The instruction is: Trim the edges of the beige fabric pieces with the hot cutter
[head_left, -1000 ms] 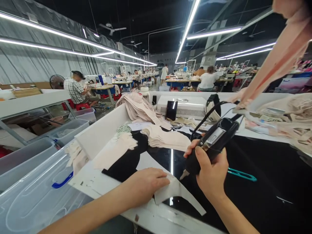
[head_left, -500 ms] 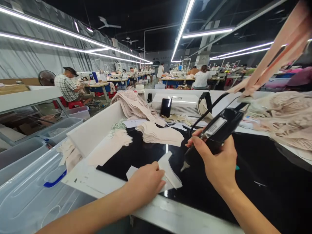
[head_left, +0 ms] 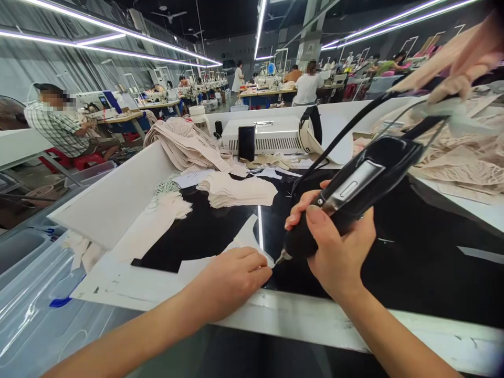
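Observation:
In my right hand [head_left: 338, 241] is a black corded hand tool [head_left: 354, 184] with a silver plate on its side, the fingers wrapped round its body. Its pointed metal tip [head_left: 282, 257] is at the right edge of a pale fabric piece [head_left: 248, 232], close to my left fingertips. My left hand [head_left: 236, 275] rests over this piece with the fingers bent together, gripping it near that edge. Part of the piece is hidden under the hand. A white sheet [head_left: 191, 269] shows to the left of the hand, on the glossy black work surface [head_left: 165, 239].
A stack of cut cream fabric [head_left: 240, 189] lies behind my hands. Further back stand a phone [head_left: 247, 143] and a white vented box [head_left: 271, 136]. Peach fabric strips [head_left: 464, 63] hang at upper right by the tool's cord. Clear plastic bins [head_left: 35, 310] are at left.
The tool has come down and left, so its tip now meets the fabric edge by my left fingers. The fabric piece has turned under my left hand. The camera view has shifted.

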`<control>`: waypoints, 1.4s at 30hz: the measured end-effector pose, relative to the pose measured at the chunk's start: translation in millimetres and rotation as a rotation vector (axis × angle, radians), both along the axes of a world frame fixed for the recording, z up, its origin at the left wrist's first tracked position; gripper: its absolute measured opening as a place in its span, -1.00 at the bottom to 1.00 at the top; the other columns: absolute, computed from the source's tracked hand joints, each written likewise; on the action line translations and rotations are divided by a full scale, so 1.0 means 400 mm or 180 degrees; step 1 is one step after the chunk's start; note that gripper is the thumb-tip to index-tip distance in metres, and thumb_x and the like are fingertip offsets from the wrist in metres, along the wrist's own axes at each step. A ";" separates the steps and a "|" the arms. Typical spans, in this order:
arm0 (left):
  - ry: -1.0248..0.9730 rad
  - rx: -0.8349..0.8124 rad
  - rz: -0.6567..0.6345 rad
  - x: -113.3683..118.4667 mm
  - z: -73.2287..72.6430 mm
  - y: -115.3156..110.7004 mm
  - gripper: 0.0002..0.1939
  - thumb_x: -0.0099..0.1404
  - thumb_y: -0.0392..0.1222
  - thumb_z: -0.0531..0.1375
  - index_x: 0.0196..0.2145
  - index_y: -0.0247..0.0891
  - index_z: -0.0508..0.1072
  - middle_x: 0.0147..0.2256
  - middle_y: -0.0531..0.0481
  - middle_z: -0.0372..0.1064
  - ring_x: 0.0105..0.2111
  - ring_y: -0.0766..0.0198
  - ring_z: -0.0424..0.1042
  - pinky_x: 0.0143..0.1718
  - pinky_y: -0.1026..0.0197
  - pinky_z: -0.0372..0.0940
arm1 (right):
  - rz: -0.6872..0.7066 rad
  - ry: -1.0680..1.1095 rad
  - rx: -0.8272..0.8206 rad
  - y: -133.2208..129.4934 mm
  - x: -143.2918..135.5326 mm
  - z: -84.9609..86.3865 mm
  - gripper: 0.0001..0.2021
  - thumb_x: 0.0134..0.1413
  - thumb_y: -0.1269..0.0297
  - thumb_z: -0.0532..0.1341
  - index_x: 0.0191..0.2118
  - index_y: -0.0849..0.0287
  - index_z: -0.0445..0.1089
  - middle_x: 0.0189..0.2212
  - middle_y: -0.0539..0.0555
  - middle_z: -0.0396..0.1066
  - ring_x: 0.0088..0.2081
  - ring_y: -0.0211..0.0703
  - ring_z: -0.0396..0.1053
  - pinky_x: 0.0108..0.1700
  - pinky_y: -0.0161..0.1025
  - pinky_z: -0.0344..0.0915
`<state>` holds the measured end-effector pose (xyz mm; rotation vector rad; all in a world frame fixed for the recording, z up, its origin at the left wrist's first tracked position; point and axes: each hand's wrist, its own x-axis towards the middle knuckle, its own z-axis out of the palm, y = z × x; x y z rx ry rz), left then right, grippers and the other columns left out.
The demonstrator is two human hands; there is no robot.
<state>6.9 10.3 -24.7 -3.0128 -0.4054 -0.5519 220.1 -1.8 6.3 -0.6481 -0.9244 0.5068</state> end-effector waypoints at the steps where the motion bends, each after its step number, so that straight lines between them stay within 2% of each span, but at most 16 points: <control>1: -0.0023 0.0015 -0.0100 0.007 -0.002 0.002 -0.74 0.78 -0.47 0.17 -0.03 -0.28 0.64 -0.05 -0.10 0.69 -0.04 0.13 0.67 0.10 0.14 0.61 | -0.0018 0.0000 0.0012 0.001 -0.001 -0.003 -0.50 0.24 -0.06 0.75 -0.02 -0.05 0.51 -0.30 -0.18 0.68 -0.47 -0.28 0.59 -0.40 -0.31 0.63; 5: 0.0095 0.0036 -0.0253 0.023 -0.016 0.014 -0.72 0.81 -0.45 0.15 0.00 -0.30 0.66 -0.01 -0.14 0.71 0.00 0.14 0.70 0.19 0.14 0.63 | -0.0058 -0.0041 0.0064 0.004 -0.007 -0.013 -0.53 0.30 -0.05 0.72 0.03 -0.07 0.50 -0.28 -0.16 0.69 -0.46 -0.25 0.59 -0.40 -0.29 0.61; 10: 0.0197 -0.0074 -0.0119 0.022 -0.032 0.028 -0.66 0.86 -0.39 0.07 0.03 -0.29 0.66 -0.01 -0.14 0.72 0.00 0.12 0.72 0.17 0.12 0.64 | -0.0089 -0.0117 0.0035 0.002 -0.014 -0.013 -0.56 0.33 -0.01 0.69 0.04 -0.06 0.50 -0.28 -0.15 0.68 -0.47 -0.24 0.57 -0.40 -0.26 0.61; 18: -0.0022 -0.0243 -0.0123 -0.002 -0.050 0.039 -0.71 0.83 -0.40 0.16 0.25 -0.33 0.67 0.11 -0.20 0.77 0.11 0.13 0.76 0.26 0.10 0.67 | -0.0160 -0.0077 -0.0172 -0.010 -0.019 -0.001 -0.47 0.22 -0.14 0.71 -0.04 -0.06 0.45 -0.32 -0.14 0.67 -0.49 -0.20 0.57 -0.46 -0.21 0.58; 21: -0.0150 -0.0240 -0.0100 -0.005 -0.051 0.036 -0.72 0.84 -0.39 0.15 0.23 -0.34 0.67 0.12 -0.19 0.77 0.11 0.13 0.76 0.27 0.11 0.67 | -0.0135 -0.0032 -0.0166 -0.014 -0.018 0.001 -0.48 0.22 -0.11 0.73 -0.04 -0.05 0.46 -0.32 -0.15 0.67 -0.48 -0.21 0.57 -0.44 -0.22 0.59; 27: -0.0161 -0.0280 0.0016 -0.005 -0.045 0.032 -0.71 0.87 -0.34 0.13 0.20 -0.30 0.68 0.11 -0.20 0.75 0.09 0.08 0.76 0.23 0.06 0.68 | -0.0082 -0.0009 -0.0191 -0.020 -0.012 0.000 -0.43 0.20 -0.10 0.75 0.09 -0.05 0.52 -0.29 -0.16 0.67 -0.46 -0.21 0.59 -0.38 -0.21 0.62; 31: -0.0123 -0.0312 0.0107 -0.013 -0.047 0.031 -0.73 0.87 -0.30 0.16 0.22 -0.26 0.68 0.14 -0.22 0.72 0.12 0.05 0.74 0.23 0.02 0.68 | -0.0162 -0.0014 -0.0243 -0.019 -0.010 0.002 -0.42 0.17 -0.12 0.76 0.08 -0.05 0.53 -0.30 -0.14 0.67 -0.47 -0.18 0.58 -0.39 -0.17 0.60; 37: -0.0042 -0.0342 0.0166 -0.013 -0.050 0.022 -0.74 0.84 -0.30 0.20 0.25 -0.25 0.69 0.14 -0.24 0.69 0.08 0.05 0.72 0.20 0.04 0.67 | -0.0131 -0.0025 -0.0208 -0.019 -0.001 0.002 -0.44 0.15 -0.06 0.78 0.06 -0.05 0.55 -0.34 -0.15 0.65 -0.47 -0.18 0.56 -0.36 -0.16 0.57; 42: -0.0052 -0.0343 0.0196 -0.010 -0.049 0.018 -0.74 0.81 -0.29 0.27 0.27 -0.22 0.73 0.17 -0.28 0.66 0.13 0.01 0.69 0.28 -0.01 0.64 | -0.0218 0.0052 -0.0272 -0.020 0.000 0.005 -0.44 0.07 -0.05 0.79 0.03 -0.07 0.57 -0.35 -0.13 0.64 -0.48 -0.12 0.57 -0.40 -0.11 0.59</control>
